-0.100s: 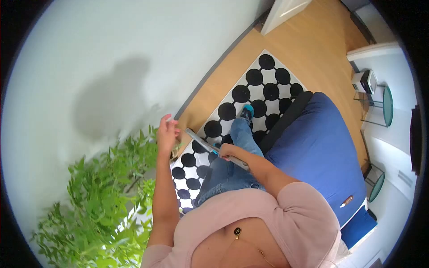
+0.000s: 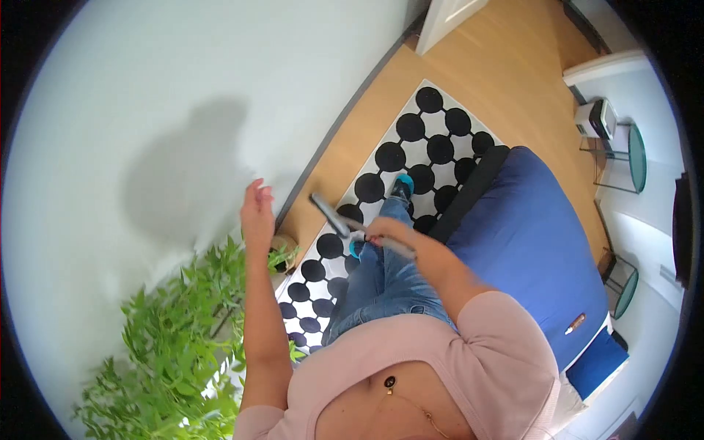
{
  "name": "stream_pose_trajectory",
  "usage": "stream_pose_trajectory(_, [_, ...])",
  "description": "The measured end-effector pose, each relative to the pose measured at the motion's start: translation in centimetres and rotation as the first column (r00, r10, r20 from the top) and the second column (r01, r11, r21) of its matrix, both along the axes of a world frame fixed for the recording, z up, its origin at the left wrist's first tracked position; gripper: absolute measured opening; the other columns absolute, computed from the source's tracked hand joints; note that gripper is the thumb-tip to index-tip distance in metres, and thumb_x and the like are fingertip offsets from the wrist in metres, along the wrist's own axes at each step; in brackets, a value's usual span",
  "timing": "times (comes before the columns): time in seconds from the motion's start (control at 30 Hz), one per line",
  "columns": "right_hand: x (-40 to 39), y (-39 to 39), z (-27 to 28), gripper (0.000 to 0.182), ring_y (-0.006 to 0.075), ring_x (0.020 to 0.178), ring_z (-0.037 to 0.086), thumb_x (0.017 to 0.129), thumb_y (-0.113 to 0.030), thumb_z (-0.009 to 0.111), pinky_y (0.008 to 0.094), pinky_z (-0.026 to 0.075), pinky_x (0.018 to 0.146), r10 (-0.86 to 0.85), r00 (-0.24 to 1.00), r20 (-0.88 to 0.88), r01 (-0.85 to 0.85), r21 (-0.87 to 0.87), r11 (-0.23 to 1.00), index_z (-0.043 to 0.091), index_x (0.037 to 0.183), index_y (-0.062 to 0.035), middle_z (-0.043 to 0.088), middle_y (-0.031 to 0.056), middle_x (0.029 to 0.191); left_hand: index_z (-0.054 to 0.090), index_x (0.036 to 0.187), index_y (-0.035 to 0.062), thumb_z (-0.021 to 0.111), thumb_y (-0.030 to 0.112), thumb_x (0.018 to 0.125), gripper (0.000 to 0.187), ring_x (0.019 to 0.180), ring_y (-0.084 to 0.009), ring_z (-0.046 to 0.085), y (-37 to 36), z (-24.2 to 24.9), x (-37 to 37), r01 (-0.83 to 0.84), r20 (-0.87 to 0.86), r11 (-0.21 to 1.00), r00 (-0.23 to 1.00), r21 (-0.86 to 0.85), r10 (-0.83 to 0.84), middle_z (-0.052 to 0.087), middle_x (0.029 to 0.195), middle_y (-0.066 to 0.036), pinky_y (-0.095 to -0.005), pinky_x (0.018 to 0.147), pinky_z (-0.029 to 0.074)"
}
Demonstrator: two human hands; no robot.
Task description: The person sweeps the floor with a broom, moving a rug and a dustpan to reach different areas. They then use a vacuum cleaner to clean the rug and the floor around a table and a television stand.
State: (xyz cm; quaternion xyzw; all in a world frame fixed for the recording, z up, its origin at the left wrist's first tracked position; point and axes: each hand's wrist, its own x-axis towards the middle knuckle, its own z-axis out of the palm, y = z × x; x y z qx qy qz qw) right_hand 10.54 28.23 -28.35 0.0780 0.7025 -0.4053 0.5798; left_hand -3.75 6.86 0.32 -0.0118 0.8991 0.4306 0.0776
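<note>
My right hand [image 2: 390, 230] is wrapped round the handle of a grey T-shaped tool with a long narrow head [image 2: 330, 215], much like a squeegee. The tool is held in front of my thighs, over the patterned rug [image 2: 390, 156], its head pointing toward the wall side. My left hand [image 2: 257, 202] is raised near the pale wall, with fingers partly bent and apart, holding nothing. Just below it, a leafy green plant [image 2: 183, 345] spreads along my left forearm. Beside that forearm, a pot [image 2: 284, 253] shows partly behind leaves.
A bed or couch with a blue cover [image 2: 524, 235] lies to my right, with a small brown bottle or tube [image 2: 576, 323] on it. Round green side tables [image 2: 636, 158] stand against the far wall. A white door [image 2: 445, 22] stands ahead, past the wooden floor [image 2: 506, 70].
My left hand has moved up and to the left. The tool has turned in my right hand, so its head now stands at an angle to the handle. More of the pot shows.
</note>
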Motion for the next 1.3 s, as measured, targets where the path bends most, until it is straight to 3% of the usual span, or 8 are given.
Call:
stream_pose_trajectory(0.13, [-9.3,10.3,2.2,0.018,0.0165,0.043,0.052,0.069,-0.018,0.056,0.0337,0.043,0.044,-0.547,0.814,0.196,0.553,0.029,0.833,0.059,0.060,-0.0030,0.058,0.0071,0.054,0.055,0.099,0.0021,0.050,0.004,0.079,0.021,0.089,-0.0217,0.054,3.0,5.0,-6.9,0.003,-0.489,0.948,0.856,-0.317,-0.166,0.057,0.096,-0.013,-0.0295,0.074,0.043])
stream_pose_trajectory(0.4, [-19.4,22.3,-1.6,0.018,0.0230,0.068,0.061,0.070,-0.013,0.052,0.0359,0.048,0.056,0.595,0.649,-0.473,-0.362,0.496,0.789,0.064,0.060,-0.0050,0.062,0.0112,0.063,0.053,0.104,0.0019,0.052,0.005,0.080,0.025,0.114,-0.0300,0.034,8.6,15.6,-16.2,-0.177,-0.793,0.786,0.306,-0.592,-0.527,0.036,0.123,-0.016,-0.0406,0.091,0.033])
stream_pose_trajectory(0.5, [-12.2,18.1,10.1,0.028,0.0294,0.060,0.060,0.072,-0.013,0.050,0.0409,0.049,0.055,-0.313,0.807,-0.501,0.501,0.301,0.811,0.055,0.093,0.0034,0.059,0.0224,0.078,0.050,0.109,0.0061,0.053,0.020,0.081,0.031,0.120,-0.0298,0.026,9.4,17.1,-19.2,-0.262,-0.835,0.793,0.165,-0.550,-0.525,0.028,0.128,-0.016,-0.0438,0.096,0.024])
stream_pose_trajectory(0.63, [-7.6,16.2,15.5,0.027,0.0260,0.053,0.059,0.068,-0.008,0.052,0.0336,0.047,0.044,-0.576,0.810,-0.112,0.585,0.083,0.807,0.052,0.089,0.0092,0.057,0.0188,0.065,0.048,0.112,0.0126,0.052,0.031,0.081,0.036,0.121,-0.0272,0.027,9.0,15.8,-21.0,-0.565,-0.750,0.552,0.199,-0.613,-0.630,0.033,0.128,-0.012,-0.0407,0.098,0.018])
stream_pose_trajectory(0.83, [-7.6,21.9,11.0,0.016,0.0195,0.045,0.057,0.062,-0.017,0.061,0.0331,0.045,0.043,-0.342,0.936,-0.083,0.352,0.186,0.917,0.060,0.058,-0.0020,0.056,0.0101,0.049,0.049,0.112,0.0183,0.052,0.035,0.079,0.037,0.121,-0.0266,0.029,9.3,15.5,-21.6,-0.617,-0.715,0.487,0.183,-0.618,-0.675,0.038,0.127,-0.008,-0.0390,0.098,0.017])
stream_pose_trajectory(0.9, [-9.4,25.2,7.5,0.013,0.0278,0.057,0.060,0.060,-0.011,0.058,0.0370,0.048,0.054,0.388,0.874,-0.291,-0.287,0.335,0.898,0.062,0.063,0.0007,0.059,0.0184,0.061,0.049,0.112,0.0193,0.052,0.035,0.079,0.037,0.121,-0.0264,0.028,9.2,15.3,-21.6,-0.635,-0.707,0.463,0.192,-0.619,-0.681,0.038,0.127,-0.008,-0.0389,0.097,0.018])
stream_pose_trajectory(1.0, [-11.1,24.9,11.3,0.027,0.0302,0.067,0.061,0.067,-0.009,0.056,0.0402,0.049,0.061,-0.511,0.785,-0.350,0.619,0.467,0.632,0.058,0.091,0.0043,0.060,0.0181,0.067,0.050,0.111,0.0199,0.052,0.034,0.078,0.036,0.121,-0.0265,0.028,9.5,15.5,-21.4,-0.653,-0.687,0.420,0.219,-0.631,-0.693,0.037,0.128,-0.008,-0.0385,0.097,0.020])
stream_pose_trajectory(1.3, [11.5,1.9,16.3,0.050,0.0418,0.084,0.054,0.074,-0.014,0.046,0.0447,0.044,0.074,-0.841,0.502,-0.202,0.772,0.543,0.330,0.034,0.121,-0.0025,0.054,0.0279,0.088,0.051,0.105,0.0098,0.050,0.018,0.082,0.025,0.121,-0.0337,0.027,12.9,14.0,-21.1,0.282,-0.758,0.749,0.102,-0.599,-0.645,0.035,0.128,-0.014,-0.0501,0.097,0.013])
